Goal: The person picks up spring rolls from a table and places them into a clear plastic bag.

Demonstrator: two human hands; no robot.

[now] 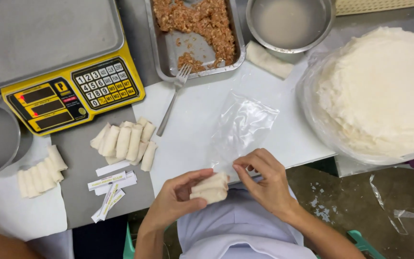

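**Rolls in my left grip, bag edge at my right**

At the lower centre of the frame my left hand (176,199) is curled around a small stack of pale spring rolls (210,188), thumb below and fingers above, the grip closed snugly on them; my right hand (264,180) sits just beside, thumb and forefinger pinched together at the lower edge of a clear plastic bag (243,127) that lies flat on the white surface (197,110); the pinch touches the end of the rolls too. Left of centre a loose pile of finished rolls (125,141) rests on the grey part of the surface, with paper label strips (111,189) below it; a second row of rolls (41,172) lies at the far left. A fork (173,98) leans from a metal tray of minced filling (195,31) at top centre; a yellow scale (73,91) fills the upper left; a stack of round wrappers (384,91) sits at the right.
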